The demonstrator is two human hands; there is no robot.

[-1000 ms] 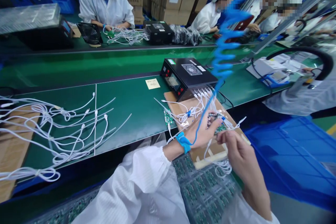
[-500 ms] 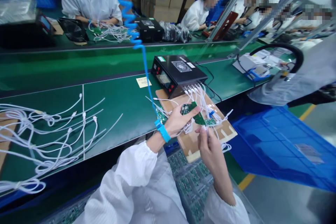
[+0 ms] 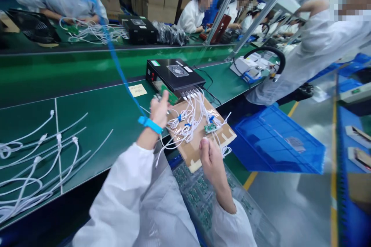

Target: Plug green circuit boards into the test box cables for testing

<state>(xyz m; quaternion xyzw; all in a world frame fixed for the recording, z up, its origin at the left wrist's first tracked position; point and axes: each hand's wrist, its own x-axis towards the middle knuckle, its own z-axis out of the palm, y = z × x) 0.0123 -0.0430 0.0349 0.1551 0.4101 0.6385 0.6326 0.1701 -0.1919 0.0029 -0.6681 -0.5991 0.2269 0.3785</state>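
Note:
My left hand, with a blue wristband, is closed on a green circuit board in front of the black box. My right hand pinches a white cable end over the near part of the cardboard. Just beyond it, a small green board is joined to white cables. More white cables run from the sockets of the black box across the cardboard, some bundled with blue ties.
Loose white cables lie on the green bench at the left. A coiled blue cord hangs beside my left hand. Trays of boards sit below. A blue crate stands at the right. Several people in white work around.
My left hand has moved away from my right, carrying the green board towards the black box. My right hand keeps a cable end near the cardboard. The view has swung to the right.

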